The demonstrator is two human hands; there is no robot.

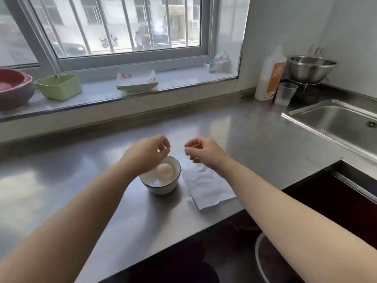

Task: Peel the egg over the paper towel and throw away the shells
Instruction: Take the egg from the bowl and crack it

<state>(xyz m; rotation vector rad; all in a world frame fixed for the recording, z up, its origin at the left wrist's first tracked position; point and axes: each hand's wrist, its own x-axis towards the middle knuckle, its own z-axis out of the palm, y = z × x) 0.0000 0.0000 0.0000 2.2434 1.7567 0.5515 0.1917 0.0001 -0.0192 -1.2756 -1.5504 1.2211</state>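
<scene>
A pale egg (165,170) lies in a small white bowl (163,187) with a dark rim, on the steel counter. A white paper towel (208,187) lies flat just right of the bowl. My left hand (145,153) hovers over the bowl's far left rim, fingers curled with nothing visible in them. My right hand (204,151) hangs above the far end of the paper towel, fingers also curled and apparently holding nothing. Neither hand touches the egg.
A steel sink (334,121) is set in the counter at the right, with a clear cup (285,93), a white bottle (270,77) and a steel bowl (310,67) behind it. A green basket (59,86) and red basin (14,88) stand on the windowsill. A round bin rim (260,260) shows below the counter.
</scene>
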